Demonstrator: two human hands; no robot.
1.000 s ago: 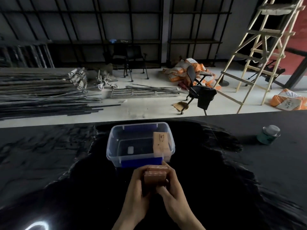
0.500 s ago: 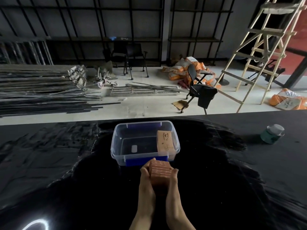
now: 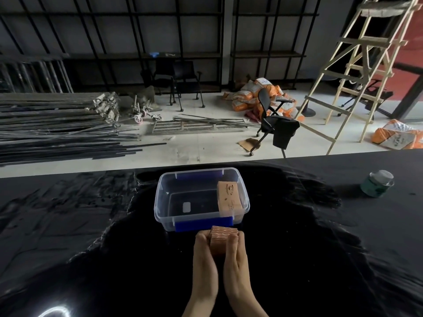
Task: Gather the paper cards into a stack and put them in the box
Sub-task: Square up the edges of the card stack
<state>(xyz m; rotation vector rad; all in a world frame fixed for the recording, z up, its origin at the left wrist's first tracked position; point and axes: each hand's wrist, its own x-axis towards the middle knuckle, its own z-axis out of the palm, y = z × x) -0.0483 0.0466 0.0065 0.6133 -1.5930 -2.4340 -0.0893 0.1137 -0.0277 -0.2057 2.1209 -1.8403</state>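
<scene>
Head view: since a second ago the card stack (image 3: 223, 240) has been squared up and carried forward, now just short of the clear box (image 3: 201, 199) at 12 o'clock. The left hand (image 3: 204, 259) and right hand (image 3: 235, 259) press it between their palms, so dropping it in looks next. The black surface (image 3: 91, 248) carries a jar (image 3: 377, 183) at 2 o'clock; chairs and a ladder stand beyond.

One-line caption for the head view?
Both hands, left hand and right hand, square a card stack before the clear box.
</scene>
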